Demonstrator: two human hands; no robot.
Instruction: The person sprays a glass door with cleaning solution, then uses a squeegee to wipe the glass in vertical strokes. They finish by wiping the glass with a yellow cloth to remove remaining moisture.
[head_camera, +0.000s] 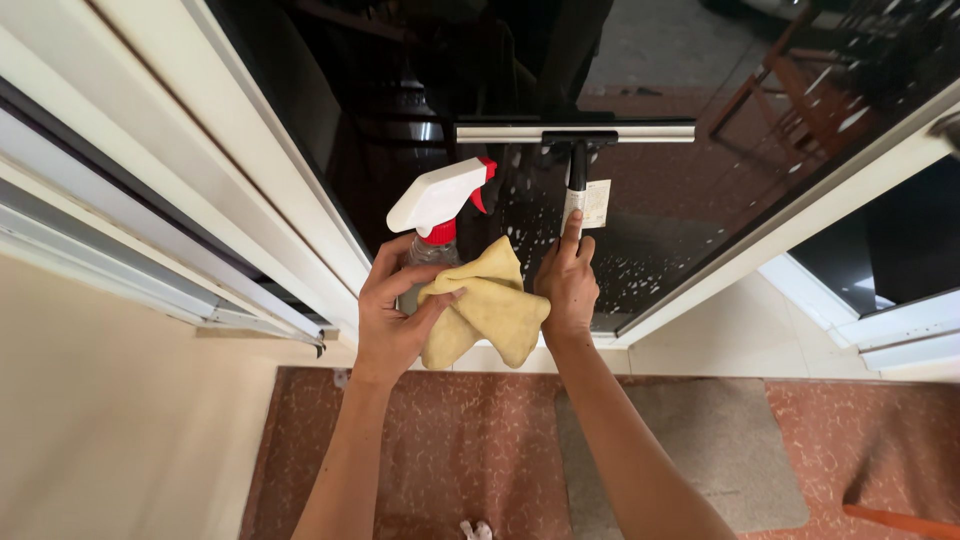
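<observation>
The right hand (566, 290) was closed around the handle of a squeegee (575, 135), its index finger stretched up along the shaft, just below a small paper tag. The squeegee's blade lay flat and level against the dark glass door (700, 190), high on the pane, with flecks of spray foam scattered on the glass under it.

The left hand (392, 318) was full: its fingers wrapped the neck of a clear spray bottle (437, 215) with a white and red trigger head, and its thumb pinned a yellow cloth (485, 308) against the bottle. The cloth hung loose between the two hands, touching the right wrist side.

The doubled load looked like the weak point. A slackened thumb could let the cloth slide out, and the bottle, held only at the neck, could tip or slip. The loose cloth could also drag onto the wet glass and smear it.

The white door frame (300, 180) ran close on the left and another frame bar slanted down on the right, so the blade had room mostly straight down the pane. Below lay reddish patterned tile (440, 450) and a grey doormat (720, 450).
</observation>
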